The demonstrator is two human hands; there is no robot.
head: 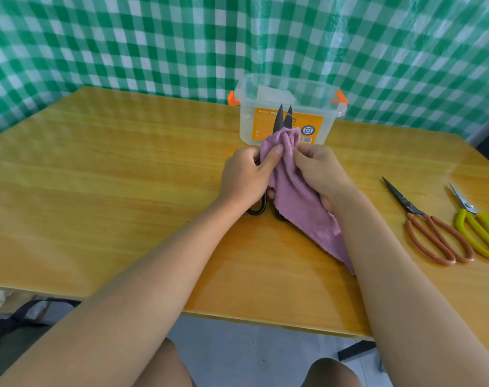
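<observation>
Progress: the wiping seems about half done; the blade tips are bare yet.
Black scissors (279, 118): held low over the bench (98, 177), in front of the plastic box (321, 99); dark pointed blades slightly apart, loop handles.
Purple cloth (296, 196): soft, wrapped round the lower blades, tail lying on the bench.
Left hand (246, 177): curled round the handles, thumb pressing the cloth.
Right hand (321, 171): fingers closed on the cloth.
</observation>
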